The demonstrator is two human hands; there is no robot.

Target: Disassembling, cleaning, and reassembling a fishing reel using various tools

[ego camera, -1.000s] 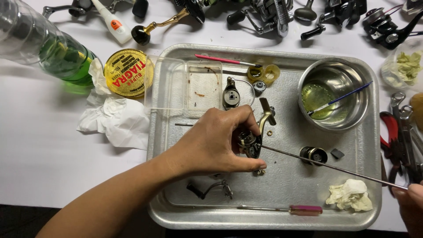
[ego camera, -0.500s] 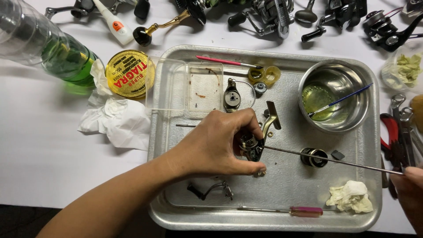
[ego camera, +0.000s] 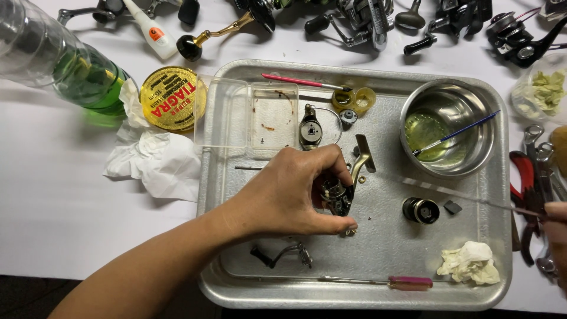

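My left hand [ego camera: 283, 195] holds the reel body [ego camera: 339, 198] at the centre of the metal tray [ego camera: 236, 283], fingers pinching it as before. My right hand [ego camera: 555, 227], at 3 o'clock, has moved slightly outward; it grips the thin rod [ego camera: 460, 198], whose tip now points toward the reel body.

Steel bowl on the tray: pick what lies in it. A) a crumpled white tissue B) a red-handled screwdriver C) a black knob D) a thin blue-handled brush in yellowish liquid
D: the steel bowl on the tray holds a pool of yellowish liquid, and a thin blue-handled brush leans on its rim with the tip in the liquid.
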